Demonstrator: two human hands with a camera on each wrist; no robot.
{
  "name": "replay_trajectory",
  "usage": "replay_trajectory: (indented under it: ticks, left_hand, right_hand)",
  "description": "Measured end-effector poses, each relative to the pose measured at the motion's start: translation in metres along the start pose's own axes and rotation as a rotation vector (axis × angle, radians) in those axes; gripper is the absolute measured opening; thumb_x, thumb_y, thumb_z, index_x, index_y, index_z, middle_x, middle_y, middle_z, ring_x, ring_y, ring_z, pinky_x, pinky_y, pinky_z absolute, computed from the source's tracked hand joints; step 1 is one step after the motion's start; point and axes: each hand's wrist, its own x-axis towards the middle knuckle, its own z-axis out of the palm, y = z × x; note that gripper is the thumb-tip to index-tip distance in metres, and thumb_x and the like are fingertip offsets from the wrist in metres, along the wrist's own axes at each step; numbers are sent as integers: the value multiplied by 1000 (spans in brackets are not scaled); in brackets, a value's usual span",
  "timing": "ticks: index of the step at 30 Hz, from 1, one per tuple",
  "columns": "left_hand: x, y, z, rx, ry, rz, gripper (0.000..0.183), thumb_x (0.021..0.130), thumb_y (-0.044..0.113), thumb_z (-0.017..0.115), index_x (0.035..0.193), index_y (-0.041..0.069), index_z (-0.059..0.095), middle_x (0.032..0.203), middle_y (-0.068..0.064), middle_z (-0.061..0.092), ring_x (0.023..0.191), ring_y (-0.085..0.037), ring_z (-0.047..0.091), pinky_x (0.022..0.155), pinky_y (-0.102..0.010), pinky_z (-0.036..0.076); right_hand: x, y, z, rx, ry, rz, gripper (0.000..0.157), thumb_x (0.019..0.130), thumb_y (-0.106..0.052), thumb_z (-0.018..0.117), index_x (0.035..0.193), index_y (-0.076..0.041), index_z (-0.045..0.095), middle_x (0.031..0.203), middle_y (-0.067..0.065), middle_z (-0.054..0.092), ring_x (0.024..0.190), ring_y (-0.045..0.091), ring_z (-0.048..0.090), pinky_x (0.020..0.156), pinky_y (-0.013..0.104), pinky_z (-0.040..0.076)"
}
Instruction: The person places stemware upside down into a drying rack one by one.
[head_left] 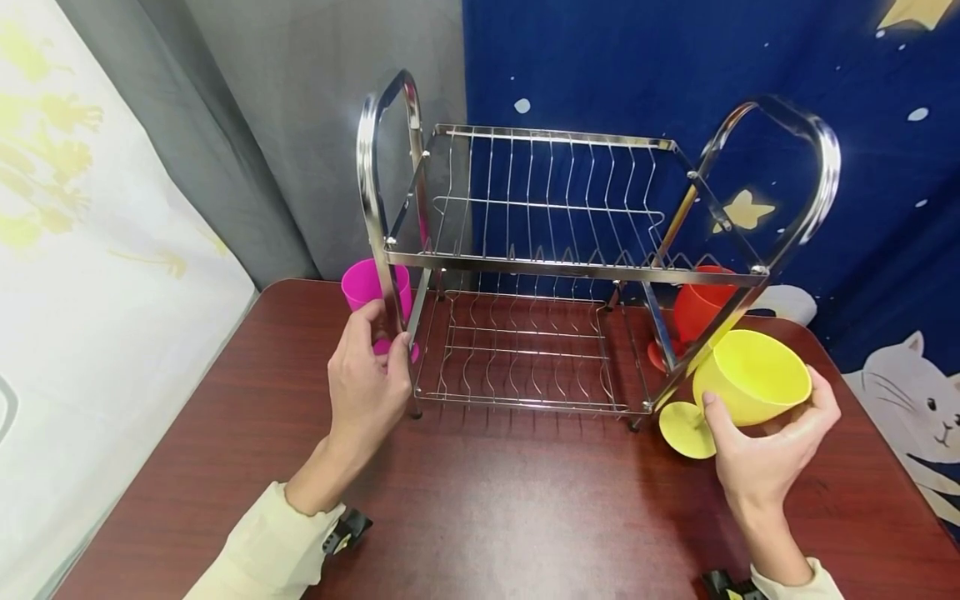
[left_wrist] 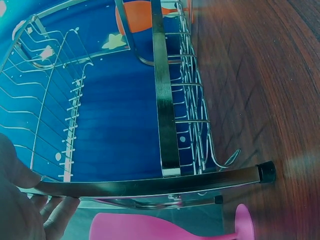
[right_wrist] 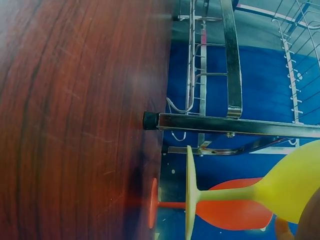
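Observation:
A chrome two-tier dish rack stands on the table. My left hand grips its front left post, thumb on one side and fingers on the other, as the left wrist view shows. My right hand holds a yellow goblet by its bowl, just outside the rack's front right post. In the right wrist view the yellow goblet's foot is raised off the tabletop. Behind the left post stands a magenta goblet, partly hidden by the post and my left hand. Beyond the right posts, a red goblet is partly covered.
The reddish-brown wooden table spreads out in front of the rack. At the back hang a grey curtain and a blue curtain with stars and a cat. White patterned fabric borders the left side.

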Motion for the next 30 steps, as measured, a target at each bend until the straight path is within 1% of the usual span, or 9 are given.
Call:
replay_trajectory:
  ticks: [3, 6, 8, 14, 16, 19, 23, 30]
  left_hand:
    - [0, 0, 0, -1, -1, -1, 35, 83, -4, 66, 116, -9, 56, 98, -19, 62, 89, -26, 62, 71, -38, 54]
    - [0, 0, 0, -4, 2, -2, 35, 83, -4, 66, 116, -9, 57, 98, -18, 62, 89, -26, 62, 71, -38, 54]
    - [0, 0, 1, -2, 3, -2, 35, 83, -4, 66, 116, -9, 57, 98, -18, 62, 89, -26, 62, 71, -38, 54]
    - [0, 0, 1, 1, 6, -6, 34, 83, -4, 67, 115, -9, 57, 98, -17, 63, 89, -26, 63, 70, -37, 54]
    - [-1, 0, 0, 3, 5, -7, 35, 83, -4, 67, 116, -8, 57, 98, -17, 63, 90, -26, 63, 70, -32, 54]
    - [-1, 0, 0, 6, 3, -8, 35, 83, -3, 67, 116, -8, 57, 98, -17, 63, 90, -25, 63, 71, -22, 52]
    - [0, 0, 0, 2, 6, -6, 34, 83, -3, 67, 115, -8, 58, 98, -17, 63, 89, -25, 63, 73, -10, 47]
    - [0, 0, 1, -10, 8, -10, 34, 83, -4, 67, 115, -7, 58, 98, -17, 63, 89, -25, 64, 73, -4, 45]
  right_hand:
    - [-3, -3, 1, -11, 22, -20, 83, 56, 7, 76, 131, 3, 42, 129, 16, 51, 116, 32, 49, 99, 28, 44]
    - [-6, -6, 1, -75, 38, -49, 83, 55, 1, 76, 131, 3, 43, 129, 12, 52, 115, 30, 50, 98, 25, 45]
    - [-7, -7, 1, -96, 50, -66, 84, 54, -2, 77, 131, 3, 43, 129, 10, 52, 115, 30, 50, 96, 24, 46]
    - [-9, -7, 4, -92, 84, -140, 85, 52, -11, 78, 128, 5, 44, 128, 8, 52, 116, 28, 50, 98, 26, 42]
    - [-10, -6, 5, -103, 98, -170, 85, 51, -16, 78, 126, 6, 45, 127, 8, 52, 116, 26, 49, 98, 26, 40]
    - [-11, -4, 6, -114, 120, -215, 85, 51, -25, 79, 122, 7, 46, 125, 10, 52, 116, 26, 48, 99, 28, 37]
    - [-11, 0, 8, -124, 148, -274, 86, 50, -34, 79, 117, 9, 48, 121, 15, 54, 114, 27, 47, 99, 30, 36]
    - [-14, 4, 11, -189, 176, -346, 86, 49, -43, 76, 112, 11, 55, 114, 21, 57, 110, 31, 48, 98, 31, 38]
